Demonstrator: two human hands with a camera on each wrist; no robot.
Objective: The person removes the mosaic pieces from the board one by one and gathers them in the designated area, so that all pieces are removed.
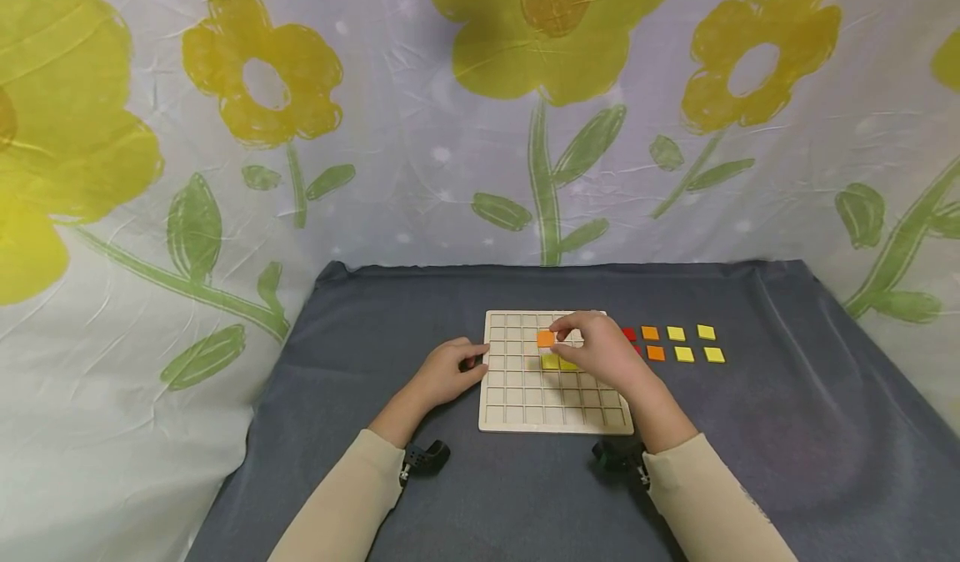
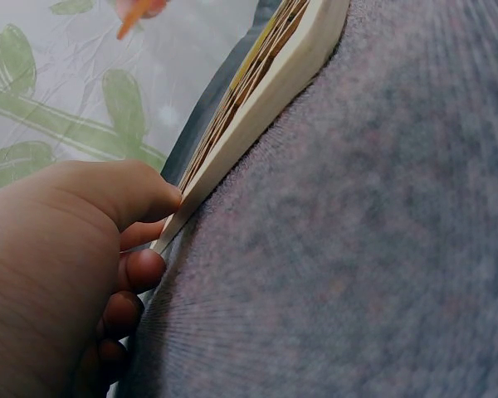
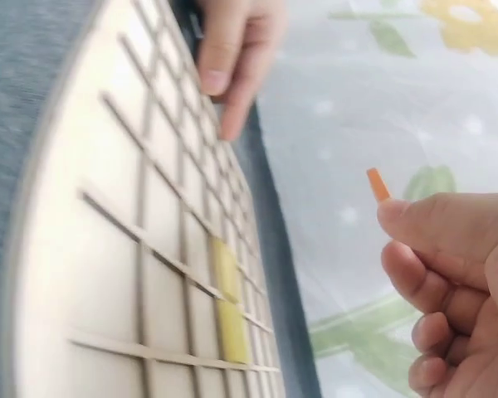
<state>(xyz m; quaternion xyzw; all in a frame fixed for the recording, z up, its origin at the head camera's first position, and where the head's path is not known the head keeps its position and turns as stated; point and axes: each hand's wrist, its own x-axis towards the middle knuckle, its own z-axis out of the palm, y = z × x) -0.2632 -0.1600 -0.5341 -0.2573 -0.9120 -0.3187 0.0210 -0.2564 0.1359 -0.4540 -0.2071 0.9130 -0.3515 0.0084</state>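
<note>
A pale wooden grid board (image 1: 517,416) lies on the cloth, with two yellow square tiles (image 1: 559,363) side by side in its cells. Above the board, my right hand (image 1: 600,349) pinches an orange square tile (image 1: 545,339) between thumb and fingertips. The right wrist view shows this orange tile (image 3: 378,184) edge-on, held apart from the board. My left hand (image 1: 448,370) rests at the board's left edge, with thumb and index finger touching it; its other fingers bend loosely in the left wrist view.
Right of the board, loose tiles stand in two rows: red tiles (image 1: 629,333) partly behind my right hand, orange tiles (image 1: 650,333) and yellow tiles (image 1: 676,333). Dark grey cloth (image 1: 750,437) covers the table. Behind it hangs a flower-patterned curtain (image 1: 405,170).
</note>
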